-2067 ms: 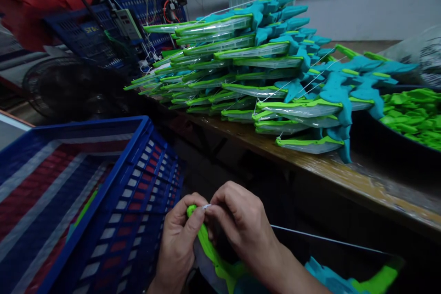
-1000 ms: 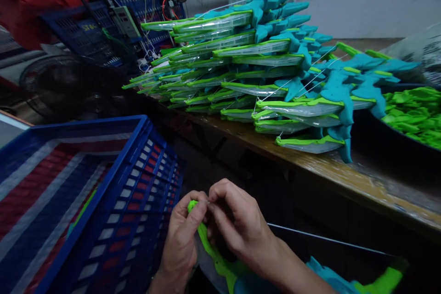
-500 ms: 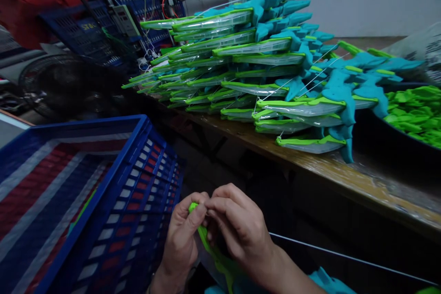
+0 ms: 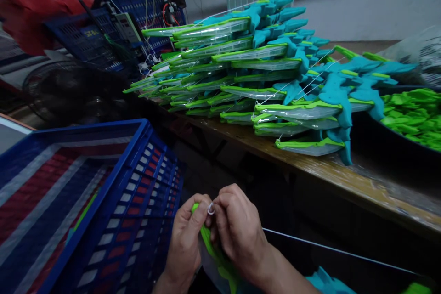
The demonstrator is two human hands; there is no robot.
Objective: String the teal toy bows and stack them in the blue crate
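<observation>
A small white string loop (image 4: 210, 209) now shows where both hands, left hand (image 4: 184, 243) and right hand (image 4: 237, 234), pinch the lime-green, seemingly curved toy bow (image 4: 210, 250).

Both hands are low and close together, right in front of the body. The left hand (image 4: 186, 243) comes up from below with its fingers curled in and its thumb pointing up, pressed in a tight grip. The right hand (image 4: 237, 234) comes in from the right side, back of the hand up, fingers bent, and its fingertips (image 4: 215, 211) pinch together right next to the left thumb.
</observation>
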